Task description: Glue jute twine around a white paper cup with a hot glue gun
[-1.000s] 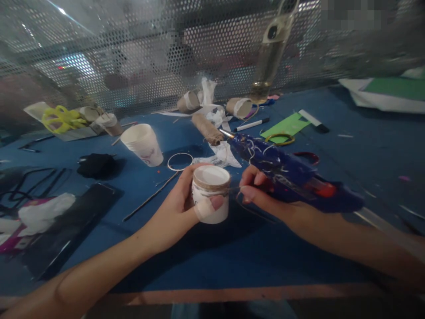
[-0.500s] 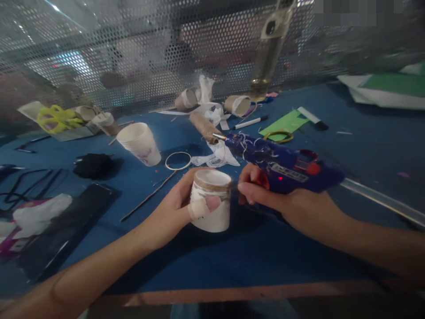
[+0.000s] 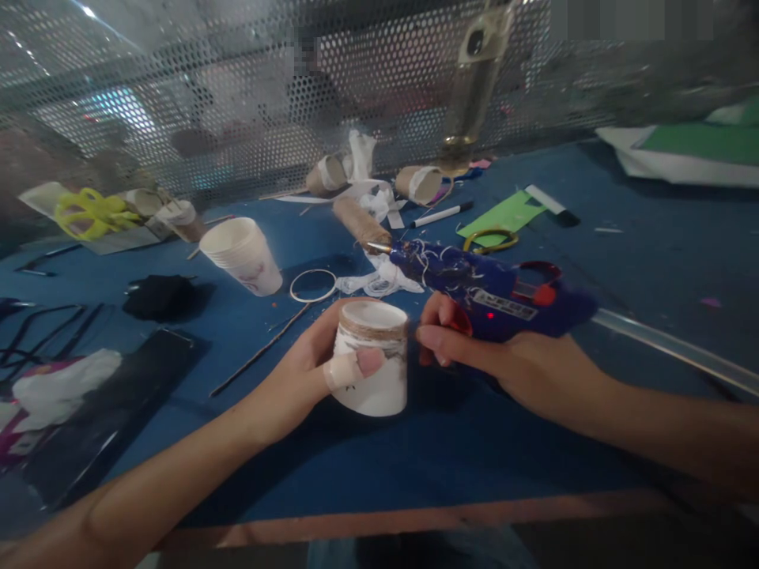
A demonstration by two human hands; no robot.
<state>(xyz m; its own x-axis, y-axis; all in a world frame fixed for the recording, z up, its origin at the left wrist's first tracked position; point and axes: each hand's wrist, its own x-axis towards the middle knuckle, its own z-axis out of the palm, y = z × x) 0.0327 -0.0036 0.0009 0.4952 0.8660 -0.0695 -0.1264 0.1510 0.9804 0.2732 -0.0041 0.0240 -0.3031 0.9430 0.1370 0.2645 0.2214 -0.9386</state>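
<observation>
A white paper cup point(image 3: 379, 387) with brown twine wound below its rim stands upright near the table's front. Around its left side my left hand point(image 3: 323, 359) is wrapped, the bandaged thumb across the front. My right hand point(image 3: 492, 356) grips a dark blue hot glue gun point(image 3: 474, 276), its metal nozzle pointing left, above and behind the cup. Strings of dried glue cling to the barrel, a red light glows on its side, and a clear glue stick point(image 3: 670, 348) sticks out of the back. The nozzle is apart from the cup.
Beyond the cup lie a twine-wrapped tube point(image 3: 359, 221), a white ring point(image 3: 313, 286), white lace point(image 3: 385, 276) and a thin stick point(image 3: 261, 352). Stacked paper cups point(image 3: 243, 257) lean at left, near yellow scissors point(image 3: 95, 212). A marker point(image 3: 442, 215) and green card point(image 3: 504, 213) lie farther back.
The whole view has shifted slightly, so things appear a little farther left. Both hands keep their holds on the cup and the glue gun, with hardly any other movement.
</observation>
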